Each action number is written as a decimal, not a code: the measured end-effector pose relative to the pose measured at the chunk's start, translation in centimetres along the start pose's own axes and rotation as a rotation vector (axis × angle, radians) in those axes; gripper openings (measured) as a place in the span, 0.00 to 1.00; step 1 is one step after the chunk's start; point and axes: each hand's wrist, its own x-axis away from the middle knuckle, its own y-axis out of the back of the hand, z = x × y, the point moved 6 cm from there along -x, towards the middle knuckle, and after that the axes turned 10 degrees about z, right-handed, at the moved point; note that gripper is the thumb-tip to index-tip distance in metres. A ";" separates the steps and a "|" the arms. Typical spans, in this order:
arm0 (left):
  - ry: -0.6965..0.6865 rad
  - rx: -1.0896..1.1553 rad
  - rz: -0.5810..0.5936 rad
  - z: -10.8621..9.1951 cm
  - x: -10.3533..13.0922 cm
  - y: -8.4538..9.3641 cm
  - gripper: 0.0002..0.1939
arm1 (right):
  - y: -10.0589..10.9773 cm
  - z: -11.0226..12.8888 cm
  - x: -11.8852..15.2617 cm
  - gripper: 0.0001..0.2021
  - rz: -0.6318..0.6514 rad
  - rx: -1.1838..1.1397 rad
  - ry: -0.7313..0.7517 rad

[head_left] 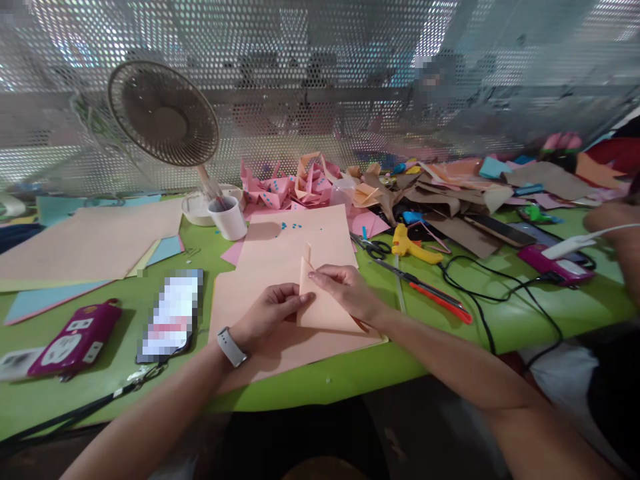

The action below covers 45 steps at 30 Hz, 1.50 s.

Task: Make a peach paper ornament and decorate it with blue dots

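Left hand [277, 308] pinches folded paper [320, 310] at its left edge; right hand [345, 290] grasps its slanted right edge. Paper sits over peach sheets [265, 357]; green table [300, 398] shows along their front edge.

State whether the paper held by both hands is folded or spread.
Folded: the paper shows a slanting edge and a narrow strip sticking up, between the left hand and right hand.
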 end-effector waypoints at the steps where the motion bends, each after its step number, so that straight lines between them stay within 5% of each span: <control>1: 0.001 0.007 0.002 0.0 0.0 0.0 0.20 | 0.0 0.1 0.0 0.20 0.002 0.013 0.010; 10: -0.001 0.030 0.033 -0.1 -0.1 -0.2 0.19 | 0.2 0.8 0.1 0.16 0.002 0.131 0.129; 36: -0.009 -0.089 0.000 -0.4 0.2 -0.1 0.23 | 0.2 0.3 -0.1 0.19 0.004 0.095 0.074; 45: 0.001 -0.197 -0.014 -0.3 0.0 -0.1 0.25 | -0.2 -0.6 -0.3 0.18 -0.032 -0.246 -0.068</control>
